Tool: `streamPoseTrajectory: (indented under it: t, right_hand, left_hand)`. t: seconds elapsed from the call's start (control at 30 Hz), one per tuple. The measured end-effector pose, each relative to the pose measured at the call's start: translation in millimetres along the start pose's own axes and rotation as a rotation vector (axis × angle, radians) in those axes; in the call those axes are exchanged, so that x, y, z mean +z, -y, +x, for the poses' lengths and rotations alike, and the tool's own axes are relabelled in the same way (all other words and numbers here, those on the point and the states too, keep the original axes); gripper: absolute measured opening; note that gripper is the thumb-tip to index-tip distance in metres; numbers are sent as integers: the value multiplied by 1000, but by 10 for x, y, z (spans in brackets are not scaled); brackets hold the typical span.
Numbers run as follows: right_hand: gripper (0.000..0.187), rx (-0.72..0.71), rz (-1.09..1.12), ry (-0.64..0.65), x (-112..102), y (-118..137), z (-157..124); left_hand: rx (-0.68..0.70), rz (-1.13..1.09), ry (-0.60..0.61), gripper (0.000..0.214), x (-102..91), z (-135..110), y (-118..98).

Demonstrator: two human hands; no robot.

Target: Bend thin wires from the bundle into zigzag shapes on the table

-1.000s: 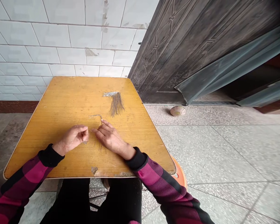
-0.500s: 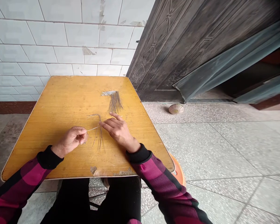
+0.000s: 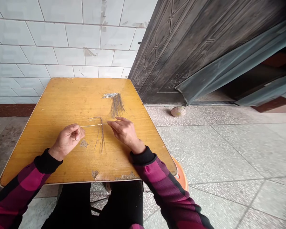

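A thin, pale wire (image 3: pixel 92 125) stretches almost level between my two hands above the table. My left hand (image 3: pixel 69 136) pinches its left end between thumb and fingers. At the other end, the fingertips of my right hand (image 3: pixel 124 131) are closed on the wire. Beneath it lies a small bunch of bent wires (image 3: pixel 102 136), with short ends pointing left and long dark ends running toward me. Farther back, a thicker bundle of similar bent wires (image 3: pixel 117 105) rests on the tabletop, its white ends to the left and its dark strands fanned toward me.
The yellow wooden table (image 3: pixel 62 95) has chipped patches near its front edge. White wall tiles (image 3: pixel 83 35) rise behind it. An orange stool (image 3: pixel 181 175) shows past the right edge, and a worn ball (image 3: pixel 178 111) sits on the floor by the dark door (image 3: pixel 171 47).
Both hands have moved apart and slightly away from me. More of the wire now shows between them, pulled nearly level. The small bunch and the thick bundle stay in place.
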State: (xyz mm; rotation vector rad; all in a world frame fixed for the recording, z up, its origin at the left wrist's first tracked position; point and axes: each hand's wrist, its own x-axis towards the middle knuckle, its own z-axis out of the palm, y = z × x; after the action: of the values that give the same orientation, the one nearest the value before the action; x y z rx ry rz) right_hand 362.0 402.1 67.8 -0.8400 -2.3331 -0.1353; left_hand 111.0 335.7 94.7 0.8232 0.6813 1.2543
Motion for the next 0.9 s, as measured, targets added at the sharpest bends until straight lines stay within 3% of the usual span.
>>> streamPoseTrajectory:
  t: [0.27,0.47,0.57,0.7,0.77,0.9]
  right_hand:
    - [28,1,-42,45,-34,-106,-32]
    - [23,219,-43,-26,-82,-383,-113]
    - [22,323,-2,-145,-163,-375,-82]
    - [22,313,280,-271,-276,-144,25]
    - [23,271,502,-184,-281,-6,66]
    - [26,277,849,133,-130,230,69]
  left_hand:
    - [-7,-79,-65,28,-82,21,-85]
    - [88,-150,-72,25,-184,32,-276]
    - [-32,-161,-17,23,-208,41,-290]
    - [-185,-165,70,27,-201,57,-204]
    - [-265,-158,121,30,-193,67,-143]
    - [-398,-157,166,32,-176,89,-19]
